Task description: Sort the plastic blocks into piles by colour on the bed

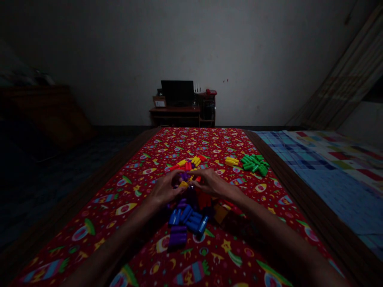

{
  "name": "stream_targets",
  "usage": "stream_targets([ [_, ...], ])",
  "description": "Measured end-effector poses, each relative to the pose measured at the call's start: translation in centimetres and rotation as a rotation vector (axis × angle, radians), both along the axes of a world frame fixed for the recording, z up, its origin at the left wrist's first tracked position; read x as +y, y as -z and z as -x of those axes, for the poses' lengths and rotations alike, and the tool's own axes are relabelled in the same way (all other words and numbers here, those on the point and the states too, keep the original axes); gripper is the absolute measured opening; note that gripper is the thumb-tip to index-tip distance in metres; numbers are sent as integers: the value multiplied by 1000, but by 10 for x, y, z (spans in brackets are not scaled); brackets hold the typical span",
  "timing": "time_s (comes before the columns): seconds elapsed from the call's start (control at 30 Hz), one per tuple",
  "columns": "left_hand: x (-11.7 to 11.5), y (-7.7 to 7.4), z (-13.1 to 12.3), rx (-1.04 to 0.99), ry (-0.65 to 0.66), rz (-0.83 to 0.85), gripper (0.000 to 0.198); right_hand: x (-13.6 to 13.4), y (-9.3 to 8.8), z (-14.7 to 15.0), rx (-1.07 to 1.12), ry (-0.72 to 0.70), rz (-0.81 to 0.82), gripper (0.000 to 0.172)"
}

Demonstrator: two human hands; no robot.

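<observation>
My left hand [164, 189] and my right hand [211, 182] face each other low over a loose heap of plastic building blocks. Both have their fingers curled inward around a small cluster. Between the fingertips show a purple block [184, 176] and a yellow block [183, 184]; which hand bears each one is hard to make out in the dim light. Blue blocks [194, 219] lie just below the hands, with a purple block [178, 236] nearer me. Red blocks [204, 199] and an orange block [220, 214] sit under my right wrist, partly in shadow.
Green blocks [255, 164] form a pile at the right, beside several yellow blocks [231, 161]. More yellow blocks [196, 161] lie past my hands. A red patterned cloth [125, 209] covers the surface. Beyond stands a desk [175, 109] with a monitor [177, 93].
</observation>
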State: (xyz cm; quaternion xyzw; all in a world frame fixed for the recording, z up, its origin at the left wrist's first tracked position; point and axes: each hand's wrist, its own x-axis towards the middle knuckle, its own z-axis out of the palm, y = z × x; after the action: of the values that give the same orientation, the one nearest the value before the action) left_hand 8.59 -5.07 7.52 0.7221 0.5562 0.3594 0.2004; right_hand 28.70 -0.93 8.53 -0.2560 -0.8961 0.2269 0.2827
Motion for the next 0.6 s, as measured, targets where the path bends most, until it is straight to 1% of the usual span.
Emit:
stream_targets([
  [0.1, -4, -6, -6, -212, 31, -4, 45, -8, 2, 5, -14, -61, 2, 34],
  [0.13, -5, -7, -8, -260, 33, -3, 44, -7, 2, 5, -16, -52, 7, 33],
  [0.2, -5, -7, -9, -302, 20, -7, 40, -1, 1, 1, -5, 16, 14, 27],
  [0.27, -4, -6, -7, -259, -16, -43, 35, 13, 0, -7, 27, 142, 11, 22],
  [0.37, 0, -1, 0, -79, -59, -149, 24, 41, 4, -31, 54, 391, 40, 17],
  [0.47, 4, 5, 7, 62, -37, -203, 17, 68, 12, -58, 32, 571, 139, 25],
  [0.53, 5, 8, 8, 92, -5, -198, 18, 78, 16, -71, 53, 600, 255, 32],
  [0.6, 4, 10, 6, 93, 20, -184, 20, 81, 16, -76, 122, 538, 374, 38],
])
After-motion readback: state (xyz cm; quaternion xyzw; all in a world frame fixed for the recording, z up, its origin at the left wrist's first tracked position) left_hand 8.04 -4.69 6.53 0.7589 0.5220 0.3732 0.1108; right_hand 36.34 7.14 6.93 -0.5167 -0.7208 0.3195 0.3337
